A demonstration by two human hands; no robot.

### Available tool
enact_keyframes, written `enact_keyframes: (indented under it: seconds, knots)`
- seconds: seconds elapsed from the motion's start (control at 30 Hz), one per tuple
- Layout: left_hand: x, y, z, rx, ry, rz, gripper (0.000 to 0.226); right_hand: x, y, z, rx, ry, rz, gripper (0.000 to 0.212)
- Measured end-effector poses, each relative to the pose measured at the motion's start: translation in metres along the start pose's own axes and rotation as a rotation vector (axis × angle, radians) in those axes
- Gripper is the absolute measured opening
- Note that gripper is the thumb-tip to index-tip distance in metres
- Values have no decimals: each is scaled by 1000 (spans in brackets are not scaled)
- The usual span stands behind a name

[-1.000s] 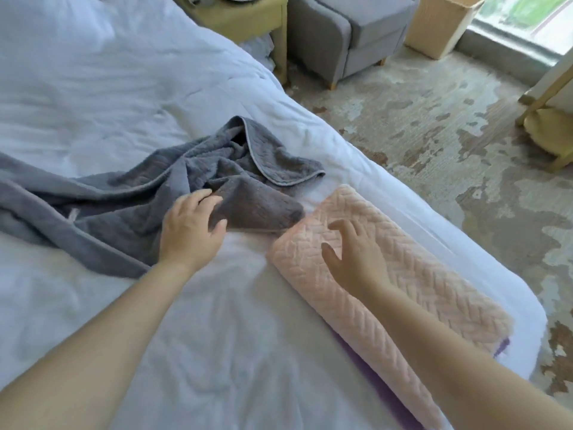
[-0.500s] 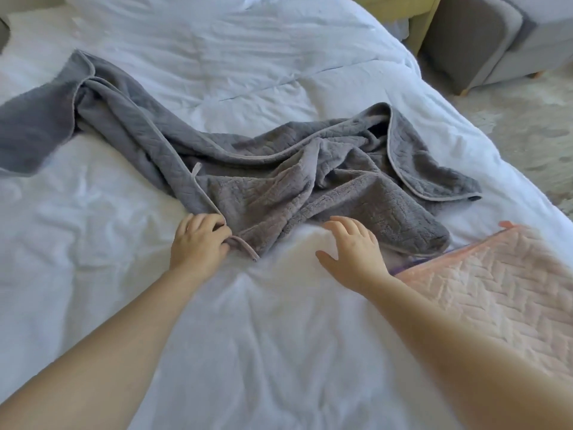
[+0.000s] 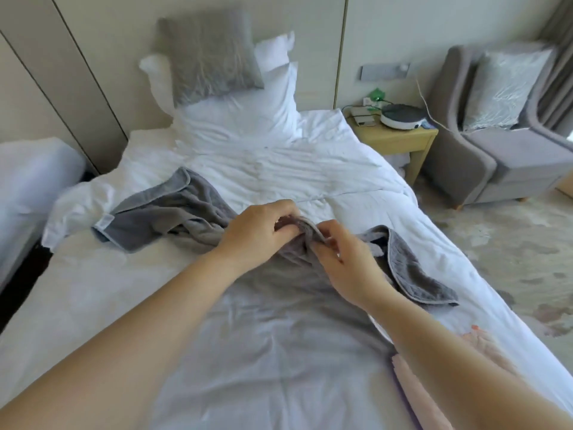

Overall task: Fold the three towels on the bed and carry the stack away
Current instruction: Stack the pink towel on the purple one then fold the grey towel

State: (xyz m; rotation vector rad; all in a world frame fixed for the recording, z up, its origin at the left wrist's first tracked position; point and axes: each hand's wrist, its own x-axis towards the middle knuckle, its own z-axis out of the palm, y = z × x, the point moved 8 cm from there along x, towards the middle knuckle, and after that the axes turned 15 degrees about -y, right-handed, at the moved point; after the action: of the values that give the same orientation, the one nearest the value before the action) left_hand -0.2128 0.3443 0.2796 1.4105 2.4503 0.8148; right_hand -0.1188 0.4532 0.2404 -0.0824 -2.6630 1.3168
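A rumpled white duvet [image 3: 248, 352] covered the bed and filled the lower frame. At the lower right edge lay the folded pink towel [image 3: 415, 395], partly cut off. At centre frame both hands met on the grey towel [image 3: 173, 212]. The left hand [image 3: 257, 234] curled round a raised bunch of its hem, and the right hand [image 3: 347, 265] pinched the same hem just beside it. The rest sprawled crumpled to either side. It looked soft, limp and light, best taken by its hem corners. Half a second earlier the hands lay apart at its near edge. The view had since tipped up, showing pillows [image 3: 248, 113] and a nightstand [image 3: 400, 141] at upper right.
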Motion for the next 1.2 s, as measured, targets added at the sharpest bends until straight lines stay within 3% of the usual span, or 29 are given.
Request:
enact_keyframes:
  seconds: [0.13, 0.23, 0.4, 0.53, 0.63, 0.83, 0.93, 1.07, 1.2]
  knots:
    - [-28, 44, -66, -75, -40, 19, 27, -10, -78, -60, -31, 87, -37, 21]
    - [-66, 44, -98, -34, -93, -61, 36, -18, -136, -93, -107, 83, -76, 24]
    - [-144, 28, -162, -34, 63, -207, 49, -33, -220, -129, -154, 78, -136, 29]
    - [-195, 37, -206, 45, 145, -313, 44, -41, -273, -147, -146, 123, -207, 28]
    - [-222, 59, -239, 29, 304, -322, 41, -44, -289, -156, -134, 146, -216, 26]
    - [-240, 148, -311, -69, 568, -135, 29, -49, -285, -158, -113, 173, -157, 14]
    - [-241, 165, -319, -188, 604, -113, 10, -54, -281, -136, -107, 70, -109, 12]
    - [-237, 162, -299, -260, 573, -168, 22, -71, -278, -108, -88, -26, -98, 11]
    - [-236, 166, -293, -285, 577, -200, 14, -85, -286, -91, -119, -128, -135, 20]
